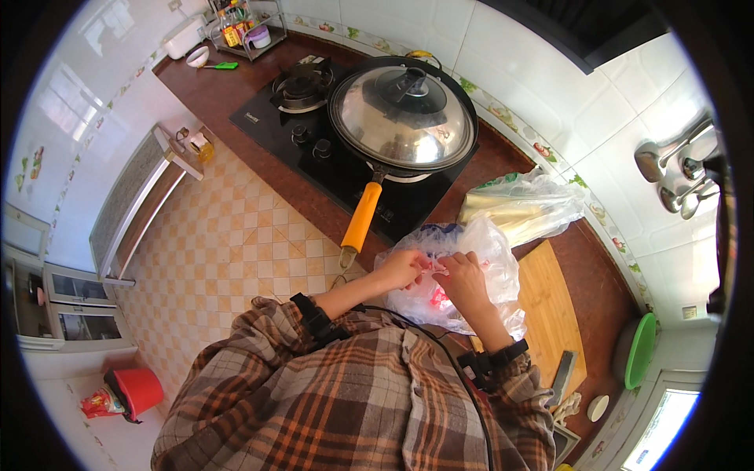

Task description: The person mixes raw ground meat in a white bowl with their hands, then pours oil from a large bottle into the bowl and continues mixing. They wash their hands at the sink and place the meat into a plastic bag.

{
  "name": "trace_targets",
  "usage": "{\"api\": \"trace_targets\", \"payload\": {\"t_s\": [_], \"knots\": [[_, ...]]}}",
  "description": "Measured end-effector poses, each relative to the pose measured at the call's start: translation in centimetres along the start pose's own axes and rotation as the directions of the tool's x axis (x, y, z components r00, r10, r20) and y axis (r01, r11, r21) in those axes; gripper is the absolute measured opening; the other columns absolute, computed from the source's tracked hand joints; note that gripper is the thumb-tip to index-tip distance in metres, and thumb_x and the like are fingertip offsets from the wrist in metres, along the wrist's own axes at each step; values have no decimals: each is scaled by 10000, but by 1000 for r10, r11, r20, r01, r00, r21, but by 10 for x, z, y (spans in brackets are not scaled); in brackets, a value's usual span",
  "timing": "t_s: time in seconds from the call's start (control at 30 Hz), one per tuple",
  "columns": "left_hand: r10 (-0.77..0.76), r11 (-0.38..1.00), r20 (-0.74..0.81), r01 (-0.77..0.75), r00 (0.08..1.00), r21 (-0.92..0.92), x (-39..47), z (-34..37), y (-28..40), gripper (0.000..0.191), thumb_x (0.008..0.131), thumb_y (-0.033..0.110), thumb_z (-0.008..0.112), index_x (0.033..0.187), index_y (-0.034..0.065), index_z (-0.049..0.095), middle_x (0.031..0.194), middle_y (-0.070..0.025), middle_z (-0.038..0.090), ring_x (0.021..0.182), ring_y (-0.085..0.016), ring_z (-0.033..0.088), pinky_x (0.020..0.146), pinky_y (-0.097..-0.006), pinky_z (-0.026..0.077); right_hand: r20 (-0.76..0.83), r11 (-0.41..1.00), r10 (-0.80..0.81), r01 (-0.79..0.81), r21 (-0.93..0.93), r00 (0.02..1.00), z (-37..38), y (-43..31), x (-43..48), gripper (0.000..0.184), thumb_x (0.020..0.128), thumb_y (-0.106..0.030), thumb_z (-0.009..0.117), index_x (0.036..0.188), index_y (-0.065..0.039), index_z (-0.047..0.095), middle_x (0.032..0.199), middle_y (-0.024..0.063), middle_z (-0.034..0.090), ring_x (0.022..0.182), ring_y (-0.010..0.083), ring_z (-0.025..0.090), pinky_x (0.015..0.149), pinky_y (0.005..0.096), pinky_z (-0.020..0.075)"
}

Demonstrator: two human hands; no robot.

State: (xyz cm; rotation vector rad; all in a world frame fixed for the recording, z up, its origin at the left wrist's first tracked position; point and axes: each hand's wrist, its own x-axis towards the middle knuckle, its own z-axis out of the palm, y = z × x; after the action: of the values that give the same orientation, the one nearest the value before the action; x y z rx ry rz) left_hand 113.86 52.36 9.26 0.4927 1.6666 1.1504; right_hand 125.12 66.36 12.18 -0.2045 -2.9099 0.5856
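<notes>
A thin, clear plastic bag (495, 277) with red print sits crumpled on the counter in front of me. My left hand (406, 268) pinches it near its middle. Close beside it, my right hand (464, 275) grips the same gathered part, fingertips almost touching the left ones. What the bag contains is hidden by its folds and my hands. Under its right side shows a wooden cutting board (545, 294). Just behind lies a second clear plastic bag (524, 203) with something pale yellow inside.
A lidded wok (406, 118) covers one burner of the black gas stove (265, 118), its orange handle (361, 218) jutting over the counter edge. A cleaver (564, 377) rests on the board's near end. A green basin (639, 351) leans at the right; ladles (651, 162) hang on the wall.
</notes>
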Motion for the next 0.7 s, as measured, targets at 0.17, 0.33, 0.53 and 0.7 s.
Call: {"api": "trace_targets", "payload": {"t_s": [0.17, 0.33, 0.53, 0.7], "knots": [[-185, 962, 156, 211, 970, -175, 4, 2, 0, 278, 860, 33, 442, 1108, 21, 568, 622, 4, 493, 476, -83, 428, 414, -232, 302, 61, 996, 81, -78, -49, 995, 5, 1, 0, 258, 695, -97, 691, 945, -66, 635, 867, 103, 614, 862, 309, 534, 777, 386, 453], [-118, 869, 154, 177, 981, -461, 5, 6, -6, 168, 888, 126, 514, 1019, 53, 588, 583, 27, 431, 425, -71, 338, 384, -227, 225, 14, 986, 25, -27, 166, 1000, 3, 6, 2, 195, 711, -52, 661, 905, -61, 645, 837, 83, 640, 833, 296, 555, 746, 373, 464], [-110, 916, 97, 139, 989, -377, 7, 6, -13, 176, 875, 204, 626, 969, 55, 628, 607, 41, 454, 471, -46, 360, 414, -206, 236, -105, 949, -81, 108, 295, 991, 4, 8, 5, 172, 709, -12, 644, 872, -58, 672, 834, 90, 655, 774, 298, 567, 718, 376, 473], [200, 980, -145, -197, 969, 32, 9, 12, -12, 167, 805, 186, 678, 852, 26, 676, 689, -5, 592, 565, -78, 496, 514, -214, 383, -10, 953, -112, 110, 283, 994, -2, 7, 5, 205, 684, -6, 659, 882, -55, 669, 837, 89, 657, 800, 295, 577, 733, 356, 481]]}}
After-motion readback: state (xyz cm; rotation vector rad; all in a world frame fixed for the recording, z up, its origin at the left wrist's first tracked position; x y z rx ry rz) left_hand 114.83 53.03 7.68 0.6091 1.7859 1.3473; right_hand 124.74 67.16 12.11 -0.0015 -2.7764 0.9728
